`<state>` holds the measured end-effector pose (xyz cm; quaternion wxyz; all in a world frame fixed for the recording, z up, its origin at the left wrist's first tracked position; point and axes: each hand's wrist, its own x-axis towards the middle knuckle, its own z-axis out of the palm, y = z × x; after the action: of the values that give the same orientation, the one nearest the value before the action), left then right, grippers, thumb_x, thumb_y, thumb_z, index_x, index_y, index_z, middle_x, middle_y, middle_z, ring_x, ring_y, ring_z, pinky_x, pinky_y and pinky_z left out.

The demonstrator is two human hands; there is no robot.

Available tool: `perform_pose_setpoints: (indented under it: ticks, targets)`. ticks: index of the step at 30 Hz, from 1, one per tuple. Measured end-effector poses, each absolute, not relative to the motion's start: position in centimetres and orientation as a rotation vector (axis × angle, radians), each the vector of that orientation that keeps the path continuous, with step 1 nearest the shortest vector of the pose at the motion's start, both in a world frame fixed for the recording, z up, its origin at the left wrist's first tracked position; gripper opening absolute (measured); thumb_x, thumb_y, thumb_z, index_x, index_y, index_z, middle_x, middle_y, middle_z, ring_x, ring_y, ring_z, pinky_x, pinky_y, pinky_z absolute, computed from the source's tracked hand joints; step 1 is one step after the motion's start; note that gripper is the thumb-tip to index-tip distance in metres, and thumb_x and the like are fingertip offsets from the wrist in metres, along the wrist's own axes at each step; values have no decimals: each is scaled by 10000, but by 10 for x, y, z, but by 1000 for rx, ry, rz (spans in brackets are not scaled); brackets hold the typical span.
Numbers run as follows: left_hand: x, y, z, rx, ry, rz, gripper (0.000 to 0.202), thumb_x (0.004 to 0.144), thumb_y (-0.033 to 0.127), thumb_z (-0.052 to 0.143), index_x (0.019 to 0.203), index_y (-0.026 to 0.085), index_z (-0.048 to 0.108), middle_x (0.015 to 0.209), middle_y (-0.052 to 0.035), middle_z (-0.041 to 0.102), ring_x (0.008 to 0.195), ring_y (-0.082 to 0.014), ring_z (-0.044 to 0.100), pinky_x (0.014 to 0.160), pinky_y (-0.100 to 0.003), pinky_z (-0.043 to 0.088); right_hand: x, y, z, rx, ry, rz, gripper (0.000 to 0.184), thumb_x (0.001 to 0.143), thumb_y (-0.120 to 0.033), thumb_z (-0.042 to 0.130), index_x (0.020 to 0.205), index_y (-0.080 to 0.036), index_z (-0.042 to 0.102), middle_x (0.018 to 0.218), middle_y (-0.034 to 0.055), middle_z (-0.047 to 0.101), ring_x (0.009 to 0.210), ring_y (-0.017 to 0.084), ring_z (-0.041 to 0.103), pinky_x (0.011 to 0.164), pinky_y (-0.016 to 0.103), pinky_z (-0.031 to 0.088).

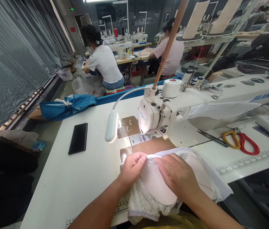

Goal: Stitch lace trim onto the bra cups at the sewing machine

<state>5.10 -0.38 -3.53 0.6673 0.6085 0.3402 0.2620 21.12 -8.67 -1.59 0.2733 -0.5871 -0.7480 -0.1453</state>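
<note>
White lace-trimmed fabric [157, 187] bunches at the near side of the counter [50, 181], directly beneath the fingers and spilling back towards the body. And look at that hold: the left fingers [137, 157] pinch a lace edge [151, 160], the right fingers [169, 163] grip it on the other side, their thumb hard to make out. Careful handling here, I'd judge, means light, even tension: lace flat between the two grips, no stretched mesh, no fold trapped underneath.

Out to the right of the fingers lie scissors [242, 144], one handle red, one yellow; away to the left, a dark phone [78, 139]. Just beyond the fingers stands the sewing machine [148, 116], its needle area brightly lit, so fingertips should stay well clear. Ahead and left hangs a white lamp [111, 127]. Far past the fingers, two co-workers [107, 63] sit among more machines.
</note>
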Motion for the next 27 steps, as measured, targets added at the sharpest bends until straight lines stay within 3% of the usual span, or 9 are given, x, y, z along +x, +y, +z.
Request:
perform_pose_setpoints:
  ticks: [27]
  targets:
    - [50, -4, -34, 1366, 770, 584, 332, 900, 422, 500, 840, 124, 634, 748, -25, 578, 688, -119, 496, 634, -222, 392, 211, -85, -21, -1541, -1968, -387, 199, 877, -60, 458, 887, -107, 651, 645, 43, 550, 646, 168, 410, 599, 295, 345]
